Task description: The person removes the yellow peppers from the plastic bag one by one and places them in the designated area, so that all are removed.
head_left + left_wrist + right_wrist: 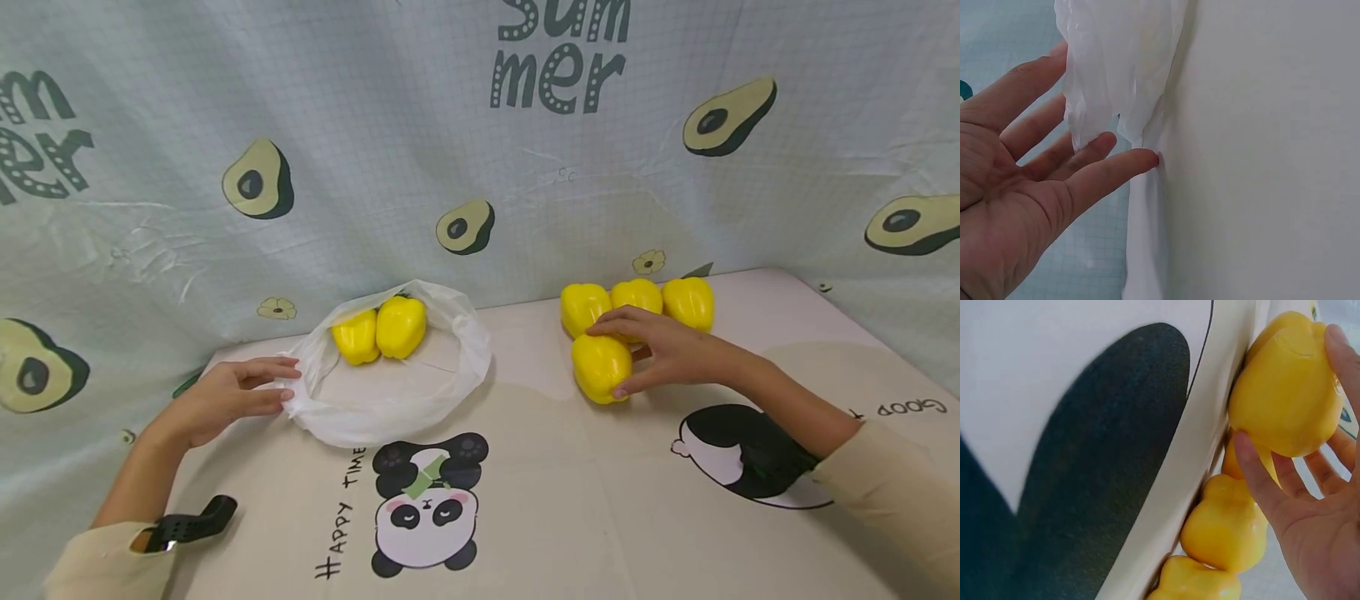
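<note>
A white plastic bag (471, 354) lies with its mouth spread wide, and two yellow bell peppers (402, 327) sit inside it. My left hand (213, 402) is at the bag's left rim, its fingers extended and touching the thin plastic (1119, 56). On the right, my right hand (667, 348) holds a yellow bell pepper (600, 371) between thumb and fingers, as the right wrist view shows the same bell pepper (1288, 387) up close. Just behind it stand three more yellow bell peppers (688, 304) in a row.
The tabletop cover (540, 483) bears a printed panda (426, 525) and lettering. A hanging sheet with avocado prints (465, 227) rises behind the table's back edge. A black strap (191, 525) is at the left wrist.
</note>
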### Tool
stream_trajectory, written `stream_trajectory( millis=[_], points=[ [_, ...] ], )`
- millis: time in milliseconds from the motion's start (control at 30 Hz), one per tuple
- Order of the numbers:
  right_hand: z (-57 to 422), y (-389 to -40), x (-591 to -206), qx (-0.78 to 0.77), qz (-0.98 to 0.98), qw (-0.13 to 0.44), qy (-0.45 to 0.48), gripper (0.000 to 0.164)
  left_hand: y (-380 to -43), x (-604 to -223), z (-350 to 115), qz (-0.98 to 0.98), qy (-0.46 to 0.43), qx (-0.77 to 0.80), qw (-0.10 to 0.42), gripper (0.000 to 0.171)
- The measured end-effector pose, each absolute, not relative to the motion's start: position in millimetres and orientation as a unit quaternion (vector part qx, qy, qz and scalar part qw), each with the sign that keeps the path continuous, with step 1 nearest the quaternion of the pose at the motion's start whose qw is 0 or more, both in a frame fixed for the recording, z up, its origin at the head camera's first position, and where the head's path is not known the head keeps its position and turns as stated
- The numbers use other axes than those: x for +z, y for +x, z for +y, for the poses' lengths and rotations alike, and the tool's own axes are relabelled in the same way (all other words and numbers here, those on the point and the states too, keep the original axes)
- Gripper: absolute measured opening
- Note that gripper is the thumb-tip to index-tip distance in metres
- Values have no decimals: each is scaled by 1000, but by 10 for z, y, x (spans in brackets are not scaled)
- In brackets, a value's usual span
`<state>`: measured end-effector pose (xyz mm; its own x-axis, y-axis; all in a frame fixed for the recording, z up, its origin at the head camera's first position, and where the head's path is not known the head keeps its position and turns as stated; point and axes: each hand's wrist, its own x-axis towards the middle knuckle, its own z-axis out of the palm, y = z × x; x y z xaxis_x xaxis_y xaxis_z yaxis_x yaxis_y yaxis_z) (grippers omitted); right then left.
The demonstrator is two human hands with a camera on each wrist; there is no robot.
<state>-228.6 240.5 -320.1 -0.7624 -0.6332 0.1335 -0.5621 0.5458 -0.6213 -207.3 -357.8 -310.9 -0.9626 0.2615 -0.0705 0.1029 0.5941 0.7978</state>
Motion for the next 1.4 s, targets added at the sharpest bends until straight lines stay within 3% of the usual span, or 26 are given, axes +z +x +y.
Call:
stream_trajectory(
  millis=[367,800,1400],
  points=[
    [2450,-2301,-3108,-310,873,42,-375,83,-2096,-3111,-3570,893,94,430,93,59],
    [2193,-2267,-2820,-265,888,5,-375,73,-2081,-3101,-3528,900,94,415,89,57],
    [1673,-2400,-2723,-265,874,43,-406,64,-2099,-3121,-3510,903,94,407,96,58]
  ],
)
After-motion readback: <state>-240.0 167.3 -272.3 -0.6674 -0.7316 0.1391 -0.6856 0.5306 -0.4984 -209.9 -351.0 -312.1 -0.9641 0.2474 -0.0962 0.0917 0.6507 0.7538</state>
